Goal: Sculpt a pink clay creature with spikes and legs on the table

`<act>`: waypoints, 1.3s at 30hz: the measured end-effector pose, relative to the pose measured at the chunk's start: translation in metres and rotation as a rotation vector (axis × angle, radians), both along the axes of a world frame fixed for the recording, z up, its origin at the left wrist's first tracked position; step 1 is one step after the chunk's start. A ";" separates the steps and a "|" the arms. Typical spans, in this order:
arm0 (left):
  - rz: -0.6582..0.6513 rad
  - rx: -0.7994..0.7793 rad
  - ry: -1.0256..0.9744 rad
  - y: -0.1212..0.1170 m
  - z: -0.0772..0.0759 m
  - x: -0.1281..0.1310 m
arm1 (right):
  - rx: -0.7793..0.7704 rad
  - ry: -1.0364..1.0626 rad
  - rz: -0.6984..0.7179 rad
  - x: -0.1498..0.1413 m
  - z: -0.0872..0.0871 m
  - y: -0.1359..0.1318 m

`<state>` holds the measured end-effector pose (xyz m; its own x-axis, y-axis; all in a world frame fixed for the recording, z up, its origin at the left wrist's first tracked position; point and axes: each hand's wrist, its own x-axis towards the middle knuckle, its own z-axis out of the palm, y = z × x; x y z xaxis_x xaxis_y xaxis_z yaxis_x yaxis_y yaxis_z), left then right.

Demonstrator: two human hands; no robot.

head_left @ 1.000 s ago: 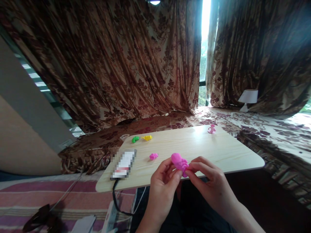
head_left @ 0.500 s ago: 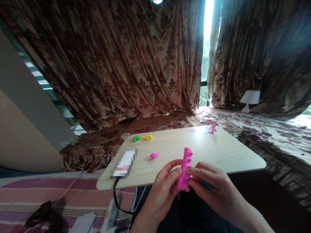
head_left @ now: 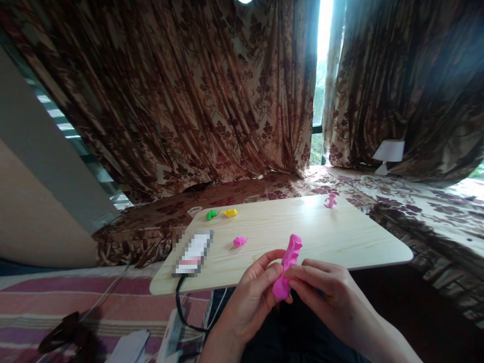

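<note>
A long, lumpy strip of pink modelling clay (head_left: 292,250) tilts upright above the near edge of the wooden table (head_left: 302,222). My left hand (head_left: 257,287) grips it from the left, thumb in front and fingers behind. From the right, the thumb and fingertips of my right hand (head_left: 328,287) pinch its lower middle, where it looks narrow. Its bottom end is a rounded lump. On the tabletop lie a smaller pink clay lump (head_left: 239,242), a green clay piece (head_left: 211,215) and a yellow clay piece (head_left: 230,213).
A pink figure-like object (head_left: 331,200) stands at the table's far right. On the left lies a phone-like device (head_left: 192,253), blurred out, with a black cable (head_left: 179,307) running off the edge. A small white lamp (head_left: 389,152) stands beyond, before patterned curtains (head_left: 227,91).
The pink clay strip has tilted further to the right at its top, and it looks thinner at the pinch. My right fingers have shifted slightly left and down along it.
</note>
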<state>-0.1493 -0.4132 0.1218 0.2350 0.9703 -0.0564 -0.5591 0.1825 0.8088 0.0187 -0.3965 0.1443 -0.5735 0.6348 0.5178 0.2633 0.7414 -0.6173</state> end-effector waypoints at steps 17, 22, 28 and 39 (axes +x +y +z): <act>0.040 0.069 -0.137 -0.005 0.008 0.000 | 0.029 0.113 -0.105 -0.004 -0.005 -0.004; 0.069 0.149 -0.085 -0.009 0.016 0.002 | -0.007 0.083 -0.102 -0.001 -0.002 -0.005; 0.140 0.146 -0.015 -0.012 0.018 0.003 | 0.003 0.073 -0.136 -0.005 -0.004 -0.004; 0.090 0.090 -0.128 -0.005 0.007 0.002 | 0.021 0.195 -0.143 -0.001 -0.008 -0.003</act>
<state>-0.1475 -0.4184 0.1285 0.1467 0.9876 0.0564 -0.6693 0.0571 0.7408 0.0172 -0.3992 0.1360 -0.3665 0.6905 0.6236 0.2442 0.7182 -0.6516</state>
